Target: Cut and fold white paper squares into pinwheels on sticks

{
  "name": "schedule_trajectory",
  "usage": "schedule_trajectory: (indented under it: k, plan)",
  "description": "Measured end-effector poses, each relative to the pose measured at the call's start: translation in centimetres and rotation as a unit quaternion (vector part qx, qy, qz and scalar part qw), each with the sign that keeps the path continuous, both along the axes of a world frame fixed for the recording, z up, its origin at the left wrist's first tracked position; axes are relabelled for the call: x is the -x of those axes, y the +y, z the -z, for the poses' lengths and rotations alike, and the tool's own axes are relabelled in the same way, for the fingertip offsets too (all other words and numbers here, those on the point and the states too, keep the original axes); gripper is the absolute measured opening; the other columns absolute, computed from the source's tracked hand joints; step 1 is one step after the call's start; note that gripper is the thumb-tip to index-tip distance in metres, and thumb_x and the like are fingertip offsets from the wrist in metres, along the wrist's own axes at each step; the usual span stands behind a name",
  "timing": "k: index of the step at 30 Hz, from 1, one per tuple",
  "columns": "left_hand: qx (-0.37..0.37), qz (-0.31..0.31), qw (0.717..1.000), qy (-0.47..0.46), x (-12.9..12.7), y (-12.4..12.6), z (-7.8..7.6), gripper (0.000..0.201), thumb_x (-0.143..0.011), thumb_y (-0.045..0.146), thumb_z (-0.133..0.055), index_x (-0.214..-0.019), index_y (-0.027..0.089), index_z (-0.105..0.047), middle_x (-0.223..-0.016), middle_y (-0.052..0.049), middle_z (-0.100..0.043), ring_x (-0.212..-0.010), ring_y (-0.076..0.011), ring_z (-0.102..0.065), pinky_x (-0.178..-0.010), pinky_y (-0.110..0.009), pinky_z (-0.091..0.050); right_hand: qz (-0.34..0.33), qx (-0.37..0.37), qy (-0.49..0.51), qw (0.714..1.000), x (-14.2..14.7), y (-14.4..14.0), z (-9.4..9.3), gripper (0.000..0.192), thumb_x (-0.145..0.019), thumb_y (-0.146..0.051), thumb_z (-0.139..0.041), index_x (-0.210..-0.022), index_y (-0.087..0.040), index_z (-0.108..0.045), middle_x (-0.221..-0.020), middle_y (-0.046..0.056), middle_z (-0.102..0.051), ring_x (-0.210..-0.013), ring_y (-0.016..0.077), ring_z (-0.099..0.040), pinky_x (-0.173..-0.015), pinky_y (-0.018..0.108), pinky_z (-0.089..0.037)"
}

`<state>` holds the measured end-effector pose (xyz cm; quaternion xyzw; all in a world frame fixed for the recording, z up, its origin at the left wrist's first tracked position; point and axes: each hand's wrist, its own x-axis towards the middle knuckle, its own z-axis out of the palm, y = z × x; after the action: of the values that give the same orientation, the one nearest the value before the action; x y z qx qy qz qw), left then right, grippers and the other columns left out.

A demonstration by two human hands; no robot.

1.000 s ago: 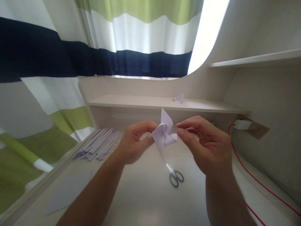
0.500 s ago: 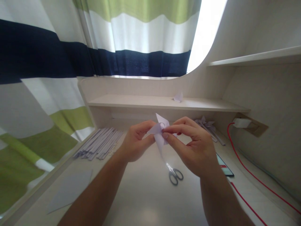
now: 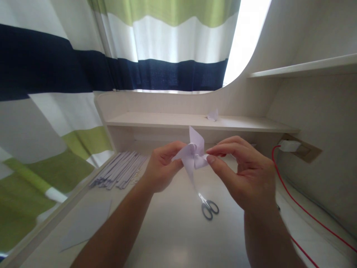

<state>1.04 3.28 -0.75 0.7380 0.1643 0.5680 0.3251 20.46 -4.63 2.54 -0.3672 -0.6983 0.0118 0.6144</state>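
Observation:
A white paper pinwheel is held up over the desk, its curved blades meeting at a small centre. My left hand grips it from the left, thumb in front and fingers behind. At the right, the thumb and forefinger of my right hand pinch the tip of one blade. Below the pinwheel, scissors with dark handles lie on the desk, points toward the pinwheel's lower blade.
Many rolled paper sticks lie at the left, with small pale pieces beside them. A white sheet rests at the front left. Folded paper stands on the shelf. A red cable runs from a white plug.
My right hand has moved from the pinwheel's centre out to the right-hand blade. The blades now show more fully, and my left hand keeps its hold.

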Motion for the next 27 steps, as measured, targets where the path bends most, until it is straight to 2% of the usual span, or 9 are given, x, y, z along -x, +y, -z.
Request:
schedule_trajectory:
  k: [4, 8, 12, 20, 24, 26, 27]
  plan:
    - [-0.030, 0.006, 0.999, 0.015, 0.0, -0.3, -0.3, 0.011, -0.090, 0.029, -0.080, -0.097, 0.021, -0.081, -0.091, -0.005, -0.078, -0.084, -0.0181, -0.071, -0.079, -0.029, -0.057, 0.028, 0.004, -0.043, 0.999, 0.4, 0.1, 0.1, 0.014, -0.085, -0.014, -0.078, -0.093, -0.025, -0.081, -0.088, 0.002, -0.072, -0.082, 0.0199, -0.067, -0.075, 0.037, -0.054]
    - [-0.084, -0.022, 0.995, 0.039, 0.1, -0.6, -0.8, 0.009, -0.093, 0.025, -0.076, -0.100, 0.022, -0.081, -0.095, -0.006, -0.079, -0.086, -0.0185, -0.070, -0.081, -0.031, -0.056, 0.036, 0.018, -0.068, 0.997, 0.3, 0.5, 0.3, 0.012, -0.085, -0.015, -0.079, -0.092, -0.025, -0.081, -0.087, 0.002, -0.073, -0.081, 0.0191, -0.067, -0.075, 0.036, -0.053]
    - [-0.140, -0.038, 0.987, 0.066, 0.3, -0.5, -1.0, 0.014, -0.094, 0.017, -0.073, -0.104, 0.023, -0.080, -0.098, -0.006, -0.079, -0.091, -0.0179, -0.072, -0.084, -0.031, -0.057, 0.023, 0.035, -0.079, 0.996, 0.0, 0.9, 0.4, 0.013, -0.084, -0.013, -0.078, -0.091, -0.023, -0.081, -0.088, 0.002, -0.072, -0.082, 0.0188, -0.067, -0.075, 0.035, -0.052]
    - [-0.162, -0.055, 0.980, 0.103, 0.3, -0.7, -1.2, 0.011, -0.095, 0.015, -0.068, -0.099, 0.020, -0.077, -0.095, -0.007, -0.077, -0.091, -0.0187, -0.072, -0.084, -0.032, -0.056, -0.022, 0.078, -0.067, 0.994, -0.1, 1.5, 0.6, 0.010, -0.086, -0.013, -0.075, -0.087, -0.021, -0.080, -0.086, 0.002, -0.070, -0.078, 0.0156, -0.065, -0.069, 0.030, -0.048]
    - [-0.166, -0.099, 0.976, 0.100, 0.2, -1.0, -1.0, 0.008, -0.093, 0.013, -0.068, -0.093, 0.019, -0.073, -0.091, -0.005, -0.075, -0.085, -0.0169, -0.069, -0.079, -0.031, -0.054, -0.090, 0.153, 0.012, 0.984, -0.4, 2.8, 1.4, 0.004, -0.085, -0.020, -0.078, -0.083, -0.020, -0.080, -0.080, 0.001, -0.069, -0.075, 0.0156, -0.062, -0.066, 0.029, -0.046]
    - [-0.155, -0.125, 0.975, 0.102, 0.2, -1.2, -0.9, 0.005, -0.092, 0.015, -0.068, -0.089, 0.018, -0.071, -0.087, -0.004, -0.073, -0.081, -0.0156, -0.067, -0.077, -0.030, -0.052, -0.169, 0.212, 0.084, 0.959, -0.4, 3.8, 2.7, 0.009, -0.084, -0.028, -0.081, -0.082, -0.020, -0.081, -0.079, 0.001, -0.070, -0.074, 0.0160, -0.062, -0.068, 0.030, -0.047]
    - [-0.147, -0.135, 0.974, 0.108, 0.2, -1.4, -0.7, 0.006, -0.092, 0.017, -0.069, -0.088, 0.018, -0.071, -0.085, -0.003, -0.072, -0.079, -0.0152, -0.065, -0.076, -0.030, -0.051, -0.212, 0.246, 0.126, 0.937, -0.2, 4.2, 3.5, 0.012, -0.081, -0.031, -0.083, -0.086, -0.020, -0.082, -0.081, 0.002, -0.073, -0.077, 0.0169, -0.064, -0.073, 0.032, -0.050]
